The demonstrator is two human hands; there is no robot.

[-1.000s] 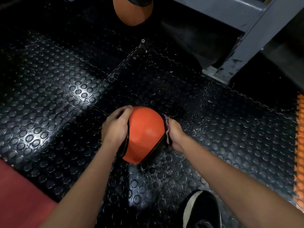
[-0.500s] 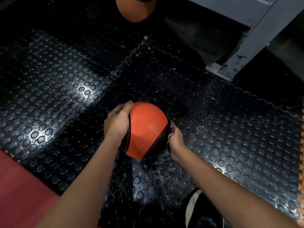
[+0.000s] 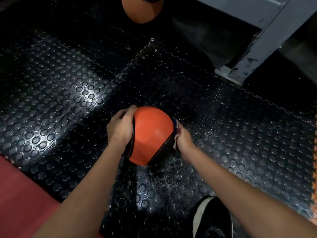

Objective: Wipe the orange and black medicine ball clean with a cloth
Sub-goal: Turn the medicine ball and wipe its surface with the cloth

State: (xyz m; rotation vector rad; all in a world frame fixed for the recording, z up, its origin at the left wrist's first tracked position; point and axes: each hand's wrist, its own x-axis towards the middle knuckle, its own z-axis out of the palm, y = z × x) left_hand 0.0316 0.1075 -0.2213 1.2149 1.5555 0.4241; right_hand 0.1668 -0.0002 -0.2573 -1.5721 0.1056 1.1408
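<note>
Compared with half a second ago, the ball [image 3: 152, 133] is sitting almost where it was between the 2 hands, turned slightly so its orange panel is facing up a little more squarely. The right hand [image 3: 182, 139] is riding a touch higher on the ball's right side than before, while the left hand [image 3: 121, 128] is keeping its place on the left side.

The ball is being held just above the black studded floor mat [image 3: 68, 93], in front of the person and near the middle of the view. Its top is showing a broad orange panel, with black panels curving down both flanks and a dull sheen on the orange.

The left hand is cupping the ball, fingers curled over its upper left edge. The right hand is closing around a cloth [image 3: 175, 127], pressing it against the ball's right black panel; only a small bunched edge is peeking out.

A second orange ball [image 3: 140, 11] is lying well apart at the top, a grey metal frame [image 3: 253, 54] is standing at upper right, and a black shoe [image 3: 212, 219] is showing at the bottom.
</note>
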